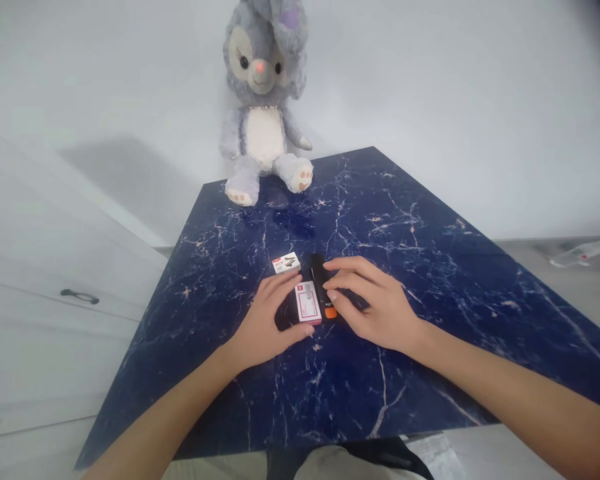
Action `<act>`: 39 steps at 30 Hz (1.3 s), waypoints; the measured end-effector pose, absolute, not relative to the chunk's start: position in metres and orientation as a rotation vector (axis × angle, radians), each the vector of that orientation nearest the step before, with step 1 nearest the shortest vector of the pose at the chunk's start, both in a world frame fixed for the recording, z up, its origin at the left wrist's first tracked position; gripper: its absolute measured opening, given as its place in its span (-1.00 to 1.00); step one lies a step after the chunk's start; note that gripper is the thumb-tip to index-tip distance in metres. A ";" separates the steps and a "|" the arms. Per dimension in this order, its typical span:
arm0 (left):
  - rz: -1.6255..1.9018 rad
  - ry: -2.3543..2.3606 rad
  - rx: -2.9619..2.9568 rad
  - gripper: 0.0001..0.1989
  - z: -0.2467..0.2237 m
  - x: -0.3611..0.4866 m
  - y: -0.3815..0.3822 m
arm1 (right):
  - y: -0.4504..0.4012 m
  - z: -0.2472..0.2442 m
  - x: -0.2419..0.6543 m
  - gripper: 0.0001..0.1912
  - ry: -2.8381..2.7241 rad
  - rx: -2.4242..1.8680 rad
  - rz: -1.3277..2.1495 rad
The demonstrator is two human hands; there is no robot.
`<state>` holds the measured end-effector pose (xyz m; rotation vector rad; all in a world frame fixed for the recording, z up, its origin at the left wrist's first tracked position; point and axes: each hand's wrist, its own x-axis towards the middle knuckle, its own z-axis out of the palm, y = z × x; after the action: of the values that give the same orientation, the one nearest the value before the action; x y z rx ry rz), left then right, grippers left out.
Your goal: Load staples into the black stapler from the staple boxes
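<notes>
Head view: one black tool [319, 272] at frame centre, long axis near-vertical, orange end downward; left of it two boxes, upper box [286, 263] and lower box [308, 303]; left hand [266, 323] spread around lower box, right hand [375, 303] loosely curled beside tool; either grip unclear.

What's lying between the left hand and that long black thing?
The head view shows a white box with a red frame between the left hand and the black object.

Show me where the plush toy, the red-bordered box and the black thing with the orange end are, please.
Plush toy [263, 137]: head view, its white belly.
Red-bordered box [308, 304]: head view, its top face.
Black thing [319, 278]: head view, its black body.
</notes>
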<state>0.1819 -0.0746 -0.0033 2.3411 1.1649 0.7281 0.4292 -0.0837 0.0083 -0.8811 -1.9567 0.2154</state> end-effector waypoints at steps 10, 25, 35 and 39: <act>0.658 1.272 2.390 -0.61 -0.010 0.161 -0.045 | -0.081 0.006 0.425 -0.58 -2.084 -1.112 0.322; 0.858 1.345 2.577 -0.72 -0.020 0.183 -0.044 | -0.082 0.007 0.429 -0.50 -2.166 -1.275 0.469; 0.611 1.216 2.313 -0.15 -0.003 0.166 -0.064 | -0.082 0.005 0.428 -0.48 -2.079 -1.274 0.572; 0.374 1.243 2.327 0.23 -0.008 0.170 -0.069 | -0.083 0.003 0.426 -0.46 -2.038 -1.281 0.608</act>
<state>0.1697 -0.0690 -0.0084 2.3271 1.2427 0.3737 0.4264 -0.0825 0.0034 -1.2815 -2.0378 0.6080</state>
